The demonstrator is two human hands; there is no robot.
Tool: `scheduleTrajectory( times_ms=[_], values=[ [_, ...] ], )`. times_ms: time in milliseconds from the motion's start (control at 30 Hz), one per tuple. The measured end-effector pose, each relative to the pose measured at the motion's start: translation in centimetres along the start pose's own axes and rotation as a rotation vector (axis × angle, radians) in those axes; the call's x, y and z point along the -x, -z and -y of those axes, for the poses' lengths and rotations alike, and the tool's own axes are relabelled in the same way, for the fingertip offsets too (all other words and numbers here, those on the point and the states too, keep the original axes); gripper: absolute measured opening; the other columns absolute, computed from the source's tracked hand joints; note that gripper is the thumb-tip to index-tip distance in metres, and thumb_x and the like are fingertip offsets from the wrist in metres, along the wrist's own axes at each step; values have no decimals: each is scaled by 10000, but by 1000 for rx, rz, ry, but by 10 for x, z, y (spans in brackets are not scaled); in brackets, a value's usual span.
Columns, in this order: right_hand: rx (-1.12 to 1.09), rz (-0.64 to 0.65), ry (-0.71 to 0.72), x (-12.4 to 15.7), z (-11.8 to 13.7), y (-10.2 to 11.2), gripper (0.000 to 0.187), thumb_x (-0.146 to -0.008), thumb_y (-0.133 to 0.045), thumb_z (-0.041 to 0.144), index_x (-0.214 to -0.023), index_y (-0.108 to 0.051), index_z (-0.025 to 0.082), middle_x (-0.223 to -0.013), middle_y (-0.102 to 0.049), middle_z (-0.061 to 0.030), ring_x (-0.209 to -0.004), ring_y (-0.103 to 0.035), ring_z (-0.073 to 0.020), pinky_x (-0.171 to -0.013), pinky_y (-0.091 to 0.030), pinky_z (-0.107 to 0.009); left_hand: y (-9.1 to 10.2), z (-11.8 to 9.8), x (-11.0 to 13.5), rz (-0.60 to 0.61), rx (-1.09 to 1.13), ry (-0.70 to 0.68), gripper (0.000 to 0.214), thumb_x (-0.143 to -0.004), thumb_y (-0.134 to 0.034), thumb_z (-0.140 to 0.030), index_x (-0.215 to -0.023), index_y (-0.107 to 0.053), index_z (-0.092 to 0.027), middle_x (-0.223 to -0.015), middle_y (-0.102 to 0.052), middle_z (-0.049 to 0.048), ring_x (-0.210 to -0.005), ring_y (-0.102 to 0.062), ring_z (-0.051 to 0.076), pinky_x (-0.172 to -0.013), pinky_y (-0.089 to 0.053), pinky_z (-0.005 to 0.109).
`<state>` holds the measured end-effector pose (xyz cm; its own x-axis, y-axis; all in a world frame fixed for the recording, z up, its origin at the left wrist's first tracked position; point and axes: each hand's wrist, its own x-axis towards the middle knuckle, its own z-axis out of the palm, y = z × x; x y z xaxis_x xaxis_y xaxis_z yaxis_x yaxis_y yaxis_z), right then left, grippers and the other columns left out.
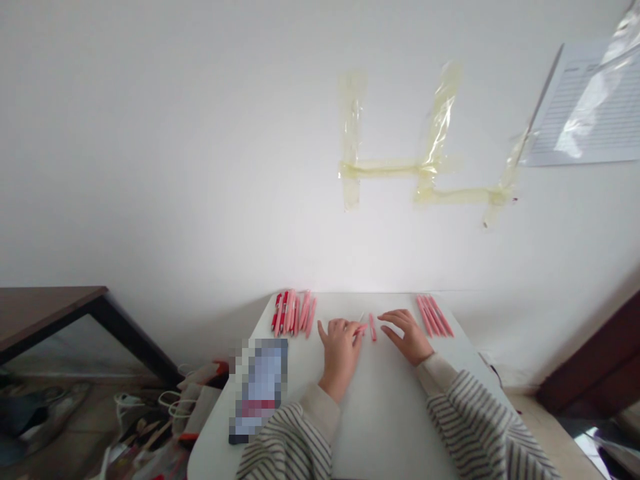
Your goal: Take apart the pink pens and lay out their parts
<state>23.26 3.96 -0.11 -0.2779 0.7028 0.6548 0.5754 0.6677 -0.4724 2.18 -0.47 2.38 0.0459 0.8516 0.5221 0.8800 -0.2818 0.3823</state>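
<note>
My left hand is over the middle of the white table, its thumb and fingers closed around a small pink pen part. A thin whitish stick, perhaps a refill, shows just above those fingertips. To the right of it a pink pen barrel lies on the tabletop, between my two hands. My right hand is beside that barrel, thumb and fingers apart, with nothing in them. The fingers of my left hand partly hide what they hold.
A row of pink and red pens lies at the table's back left, and several pink pens at the back right. A blurred-out phone-like object rests on the left. Behind the white table stands a wall.
</note>
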Motion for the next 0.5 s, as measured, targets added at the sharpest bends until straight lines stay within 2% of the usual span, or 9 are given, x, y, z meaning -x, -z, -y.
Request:
scheduleTrajectory(
  times_ms=[267, 500],
  values=[
    [-89, 52, 65, -1, 5, -2, 237, -943, -647, 347, -1157, -727, 283, -1042, -759, -70, -1019, -626, -240, -909, -554, -432, -8, 1, 3, 13, 87, -77, 168, -894, -659, -292, -1021, -734, -372, -949, -674, -11, -1041, -573, 200, -1199, -188, 649],
    [-90, 74, 59, 1, 0, -6, 205, -930, -662, 388, -1077, -764, 290, -971, -767, -70, -957, -647, -232, -880, -552, -424, -8, 1, 3, 23, 130, -99, 141, -917, -632, -329, -992, -746, -369, -953, -668, -10, -1048, -577, 182, -1213, -153, 651]
  ],
)
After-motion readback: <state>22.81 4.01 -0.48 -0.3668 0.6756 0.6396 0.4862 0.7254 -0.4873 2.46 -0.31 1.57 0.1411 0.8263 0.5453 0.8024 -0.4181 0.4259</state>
